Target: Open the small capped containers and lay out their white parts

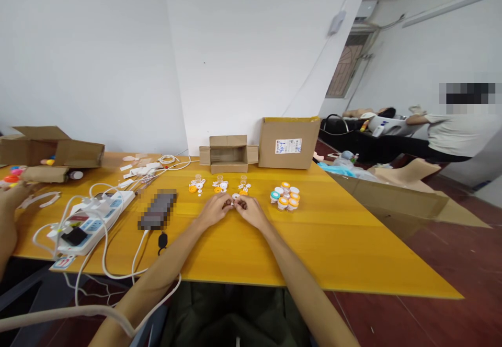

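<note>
My left hand [217,209] and my right hand [248,210] meet over the middle of the yellow table, fingertips pinched close together. Between them shows a bit of a small white part [232,204], mostly hidden by the fingers, so its kind is unclear. Just beyond lie little groups of white and orange plastic pieces, among them an orange ring [192,189], a white disc [224,185] and a clear cup [243,180]. To the right of my right hand stands a cluster of small clear jars [285,197] with orange, white and teal lids.
An open cardboard box [228,160] and a larger closed carton [289,143] stand against the wall. Left of my arms are a phone [158,209], a power strip [96,221] and loose white cables. Another person's hand [8,216] reaches in at far left; a person [451,135] sits at right.
</note>
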Motion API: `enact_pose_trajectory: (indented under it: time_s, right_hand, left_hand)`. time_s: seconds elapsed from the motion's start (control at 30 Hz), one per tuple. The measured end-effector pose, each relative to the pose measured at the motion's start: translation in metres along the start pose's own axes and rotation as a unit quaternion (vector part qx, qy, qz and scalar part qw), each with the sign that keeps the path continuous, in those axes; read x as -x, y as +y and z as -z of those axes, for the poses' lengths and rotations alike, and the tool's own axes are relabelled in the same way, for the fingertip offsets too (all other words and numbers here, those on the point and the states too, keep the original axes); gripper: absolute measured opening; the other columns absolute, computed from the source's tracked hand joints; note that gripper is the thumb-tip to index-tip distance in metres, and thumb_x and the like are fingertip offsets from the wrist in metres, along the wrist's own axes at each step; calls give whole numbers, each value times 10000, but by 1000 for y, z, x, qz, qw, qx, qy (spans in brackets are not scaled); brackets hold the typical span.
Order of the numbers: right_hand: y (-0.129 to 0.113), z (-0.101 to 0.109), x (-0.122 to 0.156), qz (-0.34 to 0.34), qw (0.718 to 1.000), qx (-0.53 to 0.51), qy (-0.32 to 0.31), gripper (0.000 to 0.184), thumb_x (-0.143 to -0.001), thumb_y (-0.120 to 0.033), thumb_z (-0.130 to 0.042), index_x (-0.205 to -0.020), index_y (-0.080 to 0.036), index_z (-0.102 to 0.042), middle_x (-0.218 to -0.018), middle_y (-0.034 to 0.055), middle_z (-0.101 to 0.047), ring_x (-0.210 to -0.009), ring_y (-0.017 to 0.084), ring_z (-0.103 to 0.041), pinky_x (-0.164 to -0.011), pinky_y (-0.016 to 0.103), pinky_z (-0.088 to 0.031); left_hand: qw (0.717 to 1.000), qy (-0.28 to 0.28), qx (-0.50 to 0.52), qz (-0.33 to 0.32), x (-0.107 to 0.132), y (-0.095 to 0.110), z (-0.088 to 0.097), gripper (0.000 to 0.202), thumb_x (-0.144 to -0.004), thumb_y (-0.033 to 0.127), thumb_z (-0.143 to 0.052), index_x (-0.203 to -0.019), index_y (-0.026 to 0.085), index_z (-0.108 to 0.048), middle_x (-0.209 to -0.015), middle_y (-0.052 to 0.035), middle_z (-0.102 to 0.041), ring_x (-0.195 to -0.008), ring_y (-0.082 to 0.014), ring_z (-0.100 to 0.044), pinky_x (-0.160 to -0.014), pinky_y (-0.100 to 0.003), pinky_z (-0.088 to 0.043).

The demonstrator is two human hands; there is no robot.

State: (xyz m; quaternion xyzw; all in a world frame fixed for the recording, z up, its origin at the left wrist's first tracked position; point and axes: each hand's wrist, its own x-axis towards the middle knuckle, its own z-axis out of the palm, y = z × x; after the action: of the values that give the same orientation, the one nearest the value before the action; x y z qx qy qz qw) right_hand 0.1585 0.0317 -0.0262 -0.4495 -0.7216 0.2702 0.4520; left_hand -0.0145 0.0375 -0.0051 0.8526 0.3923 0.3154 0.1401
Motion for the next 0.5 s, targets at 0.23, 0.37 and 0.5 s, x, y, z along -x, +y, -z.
enact_pose_trajectory:
  time_s: [0.23,0.37,0.5]
  right_hand:
    - [2,-1,-1,-2,1000,-18,6,97,-738,-181,-545,-680,-218,-614,-639,-29,-666,-574,145,-593,-594,249,-485]
    - [3,0,-1,-1,1000,-17,-3,94,-746,-194,-541,-681,-218,-603,-642,-28,-662,-574,141,-586,-595,246,-479]
    - [3,0,-1,0,1000,-20,-5,96,-752,-192,-534,-692,-220,-605,-653,-26,-664,-579,143,-589,-608,251,-481]
  left_hand:
    - [1000,4,0,1,0,1,0,114,-838,117,-618,-859,220,-663,-845,-30,-688,-826,-198,-632,-793,-297,-504]
    - [1000,5,-1,2,1,1,0,115,-841,123,-615,-866,225,-665,-839,-26,-685,-821,-194,-627,-789,-289,-501]
    - [1000,4,-4,8,0,0,0,117,-838,121,-618,-868,224,-662,-840,-26,-682,-812,-193,-622,-779,-287,-497]
